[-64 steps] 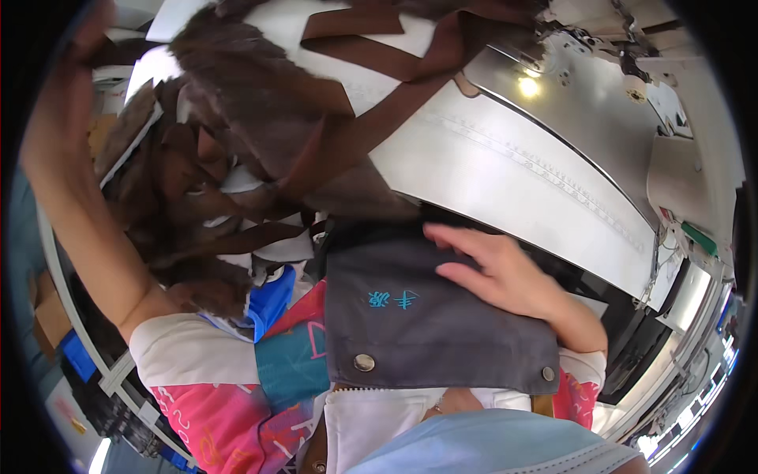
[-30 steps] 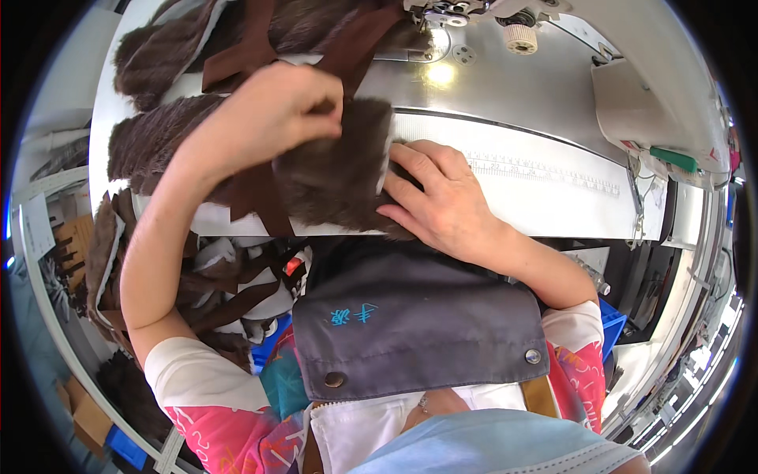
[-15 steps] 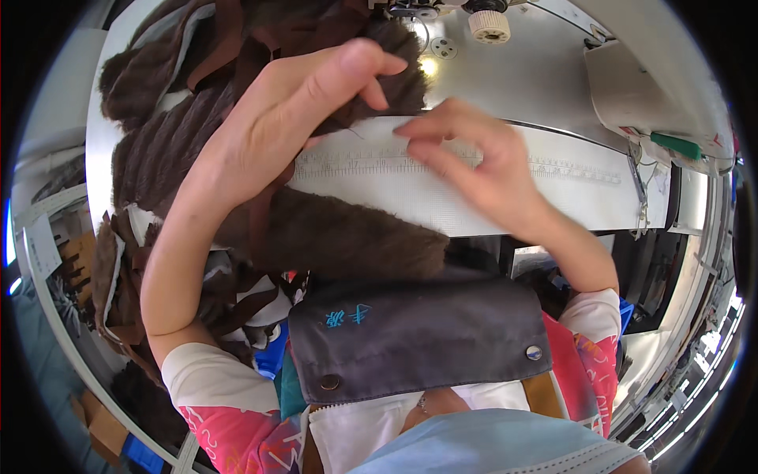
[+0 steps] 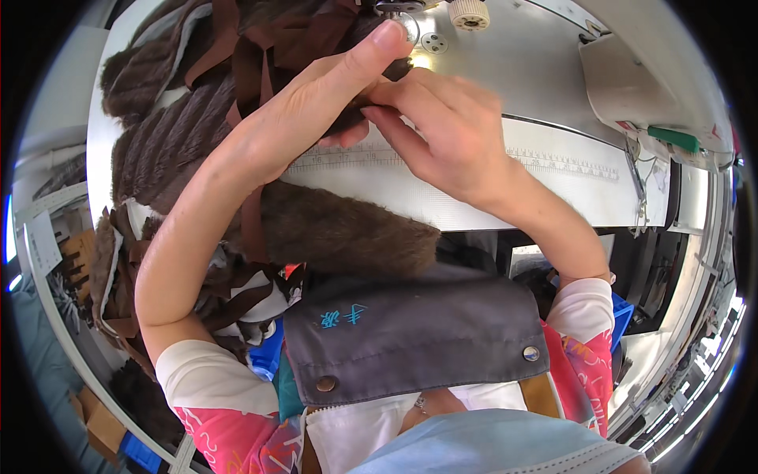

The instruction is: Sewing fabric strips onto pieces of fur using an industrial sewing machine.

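My left hand [image 4: 316, 99] lies over a dark brown fur piece [image 4: 380, 35] near the sewing machine, its thumb raised and stretched out. Its other fingers curl beneath, partly hidden, with dark fur between them and the right hand. Close against it, my right hand [image 4: 454, 130] is closed in a pinch at the edge of this fur. The exact bit between its fingertips is hard to make out. Nearer my lap, another strip of brown fur [image 4: 347, 229] hangs over the table's front edge. Brown ribbons [image 4: 251, 67] run across the fur at the left.
A ruler scale [image 4: 545, 162] runs along the white table [image 4: 474, 201]. At the top stands the sewing machine with its cream knob [image 4: 469, 14] and metal bed [image 4: 521, 71]. More ribbed fur [image 4: 170, 146] is piled at the left. A green-handled tool [image 4: 673, 140] is at the right.
My right hand has moved left and up to meet the left hand at the fur and now pinches there. My left hand's thumb has risen and straightened.
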Available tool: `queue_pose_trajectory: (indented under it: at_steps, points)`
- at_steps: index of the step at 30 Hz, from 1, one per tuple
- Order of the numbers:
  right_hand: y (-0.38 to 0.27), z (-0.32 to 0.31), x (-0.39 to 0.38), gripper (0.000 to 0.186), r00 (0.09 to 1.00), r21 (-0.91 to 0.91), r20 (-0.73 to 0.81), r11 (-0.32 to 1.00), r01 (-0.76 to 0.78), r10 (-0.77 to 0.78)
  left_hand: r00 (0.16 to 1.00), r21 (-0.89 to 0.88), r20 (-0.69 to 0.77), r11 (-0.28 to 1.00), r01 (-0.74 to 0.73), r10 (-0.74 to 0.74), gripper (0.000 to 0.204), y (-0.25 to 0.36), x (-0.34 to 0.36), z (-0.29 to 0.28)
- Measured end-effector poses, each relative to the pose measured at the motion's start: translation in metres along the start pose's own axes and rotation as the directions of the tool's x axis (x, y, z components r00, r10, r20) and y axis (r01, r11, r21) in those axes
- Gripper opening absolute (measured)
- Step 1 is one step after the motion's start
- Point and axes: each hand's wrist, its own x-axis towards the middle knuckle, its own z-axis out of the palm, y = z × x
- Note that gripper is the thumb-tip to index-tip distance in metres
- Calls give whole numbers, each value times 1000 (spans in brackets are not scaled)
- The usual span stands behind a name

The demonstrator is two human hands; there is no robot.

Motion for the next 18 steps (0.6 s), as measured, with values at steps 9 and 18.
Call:
queue_pose_trajectory:
  at_steps: [9, 18]
  points:
    - [-3, -9, -8, 10, 699, 711, 548, 185, -679, 459, 875, 43, -366, 945, -324, 317, 18, -31, -13, 4]
    - [40, -5, -31, 31, 946, -112, 298, 979, 171, -131, 892, 392, -147, 853, -344, 427, 19, -19, 12, -20]
